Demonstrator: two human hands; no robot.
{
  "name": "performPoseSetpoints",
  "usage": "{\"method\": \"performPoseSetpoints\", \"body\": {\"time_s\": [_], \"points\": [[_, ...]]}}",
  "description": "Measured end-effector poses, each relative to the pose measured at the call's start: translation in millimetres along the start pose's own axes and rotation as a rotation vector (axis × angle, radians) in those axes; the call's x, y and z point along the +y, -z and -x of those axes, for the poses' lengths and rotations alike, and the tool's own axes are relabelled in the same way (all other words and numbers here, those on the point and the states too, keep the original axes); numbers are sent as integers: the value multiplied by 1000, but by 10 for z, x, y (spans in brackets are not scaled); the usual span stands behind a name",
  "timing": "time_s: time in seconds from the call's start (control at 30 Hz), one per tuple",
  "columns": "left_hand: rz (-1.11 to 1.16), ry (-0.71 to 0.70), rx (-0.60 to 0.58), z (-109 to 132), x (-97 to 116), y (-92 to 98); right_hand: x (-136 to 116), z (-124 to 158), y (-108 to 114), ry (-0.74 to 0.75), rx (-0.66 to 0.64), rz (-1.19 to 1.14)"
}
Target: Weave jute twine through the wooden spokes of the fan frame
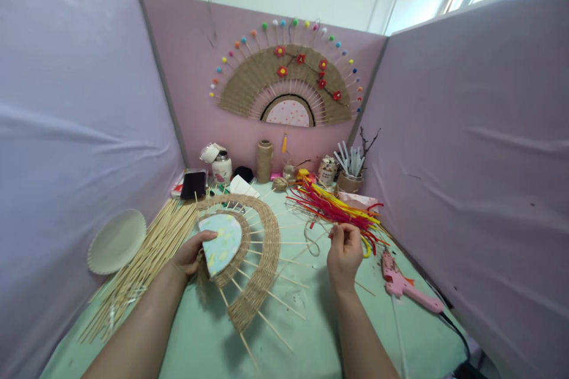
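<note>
My left hand point(194, 253) grips a half-round fan point(269, 231) at its straight inner edge, thumb on the pale blue patterned half-disc point(223, 243). The fan has twine woven in bands over thin bamboo sticks, whose bare ends fan out to the right. My right hand point(345, 251) is closed in a pinch to the right of the stick ends, raised over the table. A thin strand of twine point(313, 247) loops beside its fingertips and seems to run into the pinch. The fingers partly hide what they hold.
Bamboo sticks point(146, 254) and a pale plate point(118, 241) lie left. Red and yellow pipe cleaners point(333, 208) are behind my right hand, with a pink glue gun point(406, 284) to the right. Jars and a twine spool point(264, 161) line the back, below a finished fan point(284, 77).
</note>
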State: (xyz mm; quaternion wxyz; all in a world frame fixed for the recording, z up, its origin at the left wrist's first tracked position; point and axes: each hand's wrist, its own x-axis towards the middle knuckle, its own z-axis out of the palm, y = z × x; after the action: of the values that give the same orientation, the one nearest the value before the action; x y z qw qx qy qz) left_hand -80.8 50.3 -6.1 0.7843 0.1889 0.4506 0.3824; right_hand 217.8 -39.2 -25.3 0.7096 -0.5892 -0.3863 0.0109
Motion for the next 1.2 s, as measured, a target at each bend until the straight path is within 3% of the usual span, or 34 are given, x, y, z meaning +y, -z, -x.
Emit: {"method": "performPoseSetpoints", "body": {"time_s": [0.27, 0.5, 0.6, 0.93, 1.2], "points": [[3, 61, -60, -44, -33, 51, 24, -14, -43, -76, -132, 38], [-38, 260, -435, -243, -287, 118, 20, 75, -158, -188, -262, -34], [-46, 303, -522, -284, -380, 109, 44, 110, -196, -216, -278, -41], [-107, 241, -373, -283, -144, 285, 17, 77, -133, -360, -393, -229], [-71, 199, -244, -210, -78, 239, 19, 30, -117, -440, -292, -398]]}}
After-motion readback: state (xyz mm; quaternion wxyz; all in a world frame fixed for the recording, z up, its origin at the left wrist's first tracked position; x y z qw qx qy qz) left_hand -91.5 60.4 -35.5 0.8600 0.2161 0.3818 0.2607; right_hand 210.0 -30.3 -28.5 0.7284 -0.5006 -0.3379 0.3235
